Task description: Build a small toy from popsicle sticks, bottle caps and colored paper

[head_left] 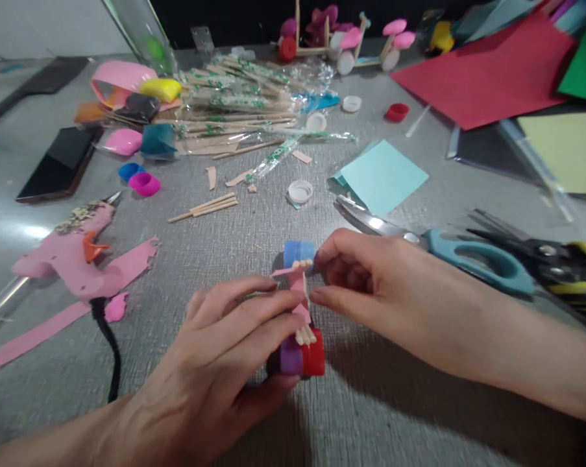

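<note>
A small bottle-cap toy car sits on the table between my hands. Pink paper (297, 280) is wrapped about its wooden sticks (305, 335). Blue caps (299, 251) form the far end; a purple cap (291, 358) and a red cap (314, 353) form the near end. My left hand (224, 344) grips it from the left, fingers over the paper and thumb by the purple cap. On the other side, my right hand (370, 279) is closed with curled fingers, its index tip at the blue caps and its thumb at the paper's edge.
A pink glue gun (73, 259) with a black cord lies left, near a phone (59, 162). Scissors (419, 243) and pliers (550, 259) lie right. Wrapped sticks (244, 97), a light-blue paper (383, 175), loose caps and finished cap cars (346, 48) stand farther back.
</note>
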`<state>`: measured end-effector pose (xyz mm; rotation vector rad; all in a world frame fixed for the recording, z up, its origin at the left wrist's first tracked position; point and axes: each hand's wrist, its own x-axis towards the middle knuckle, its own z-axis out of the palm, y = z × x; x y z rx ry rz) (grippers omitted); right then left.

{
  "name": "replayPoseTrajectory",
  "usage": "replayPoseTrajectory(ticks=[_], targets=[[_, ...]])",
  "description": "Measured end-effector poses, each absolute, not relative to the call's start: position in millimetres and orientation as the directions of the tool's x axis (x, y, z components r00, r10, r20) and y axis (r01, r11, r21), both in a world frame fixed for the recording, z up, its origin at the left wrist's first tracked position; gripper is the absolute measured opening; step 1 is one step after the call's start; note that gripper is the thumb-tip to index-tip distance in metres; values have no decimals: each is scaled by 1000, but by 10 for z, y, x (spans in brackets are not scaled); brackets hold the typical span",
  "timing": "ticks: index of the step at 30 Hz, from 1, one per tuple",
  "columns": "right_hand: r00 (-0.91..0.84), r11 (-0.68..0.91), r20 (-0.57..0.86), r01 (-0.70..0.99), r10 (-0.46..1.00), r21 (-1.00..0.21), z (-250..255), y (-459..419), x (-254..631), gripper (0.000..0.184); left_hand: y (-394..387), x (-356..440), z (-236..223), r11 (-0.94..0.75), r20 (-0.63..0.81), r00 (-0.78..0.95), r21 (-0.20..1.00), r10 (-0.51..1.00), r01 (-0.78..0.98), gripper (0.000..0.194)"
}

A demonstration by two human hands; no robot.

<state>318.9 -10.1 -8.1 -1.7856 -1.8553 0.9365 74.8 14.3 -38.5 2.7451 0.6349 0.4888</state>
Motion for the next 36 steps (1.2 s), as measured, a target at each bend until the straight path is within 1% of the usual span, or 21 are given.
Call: replayPoseTrajectory(ticks=[6, 12, 15, 17, 19, 22, 24, 26, 30, 33, 36], targets=[[-105, -20, -130, 699, 986, -715, -115, -106, 3175, 17, 166, 756, -380, -869, 257, 854, 339, 453, 360, 43], [-123, -14, -136, 689, 983, -725, -103, -83, 3180, 14, 171, 752, -393, -897, 295, 866, 315, 404, 311, 39], [-120, -20, -145, 700, 982, -714, -108, -81, 3169, 19, 177, 763, -404, -902, 323, 857, 299, 401, 310, 34], [-96, -23, -135, 729, 986, -684, -116, -80, 3155, 24, 186, 773, -406, -899, 335, 848, 304, 412, 316, 33], [-76, -4, -92, 747, 993, -665, -125, -76, 3138, 28, 194, 779, -403, -891, 328, 842, 309, 429, 333, 33], [-84, 80, 26, 747, 996, -660, -139, -68, 3111, 31, 198, 784, -391, -884, 306, 843, 307, 442, 352, 32], [-98, 143, 106, 766, 990, -626, -145, -61, 3094, 31, 195, 789, -383, -884, 297, 847, 305, 440, 353, 29], [-112, 187, 161, 788, 981, -586, -151, -55, 3079, 26, 191, 795, -377, -886, 298, 849, 306, 437, 349, 26], [-133, 235, 216, 792, 967, -564, -166, -41, 3060, 13, 191, 804, -375, -888, 305, 848, 305, 434, 345, 26], [-146, 249, 221, 784, 964, -569, -180, -33, 3055, 11, 196, 800, -377, -888, 308, 847, 308, 433, 342, 27], [-155, 261, 225, 771, 962, -582, -194, -29, 3052, 11, 204, 791, -380, -888, 293, 855, 314, 428, 337, 31]])
